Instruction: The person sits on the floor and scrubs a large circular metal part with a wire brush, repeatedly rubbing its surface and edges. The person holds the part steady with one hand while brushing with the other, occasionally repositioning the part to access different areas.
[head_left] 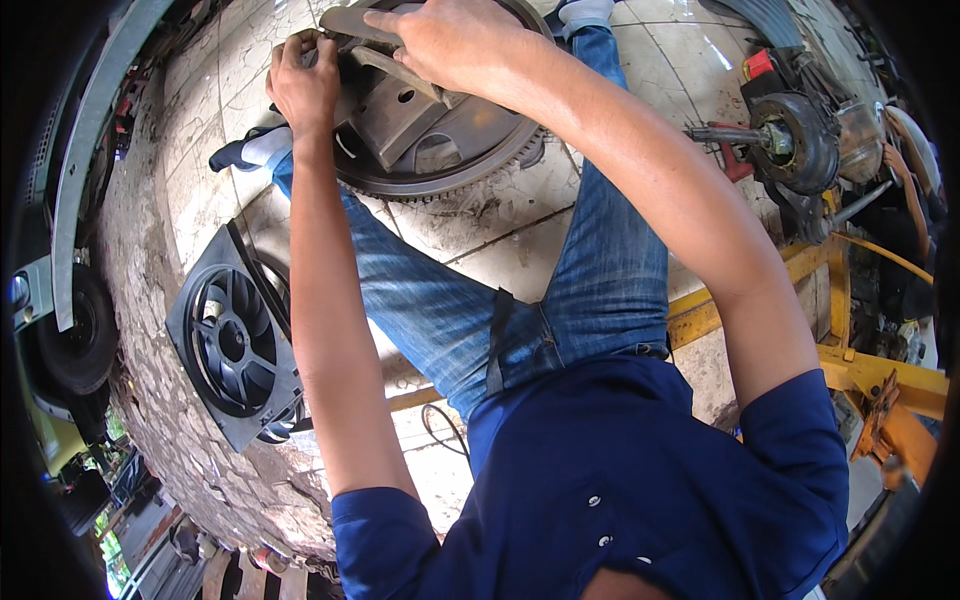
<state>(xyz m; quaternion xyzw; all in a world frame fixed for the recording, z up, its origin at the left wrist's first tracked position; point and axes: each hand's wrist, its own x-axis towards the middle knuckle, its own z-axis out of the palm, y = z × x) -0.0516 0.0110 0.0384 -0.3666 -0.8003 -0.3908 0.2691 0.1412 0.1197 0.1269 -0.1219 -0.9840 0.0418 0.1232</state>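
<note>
Between my spread legs a large round flywheel with a toothed rim lies on the tiled floor. A thick metal piece with a round hole rests across its face. My right hand reaches over the flywheel, its fingers closed on a flat, greyish bar, index finger stretched along it. Close to the bar's far left end is my left hand, at the flywheel's left edge. Its fingers are curled together, and whatever they pinch is hidden. The far part of the flywheel is partly covered by my right hand and forearm.
A black radiator fan in its square shroud lies left of my left forearm. To the right are a yellow metal frame and a greasy drum assembly. Another person's arm shows at the far right. A tyre stands far left.
</note>
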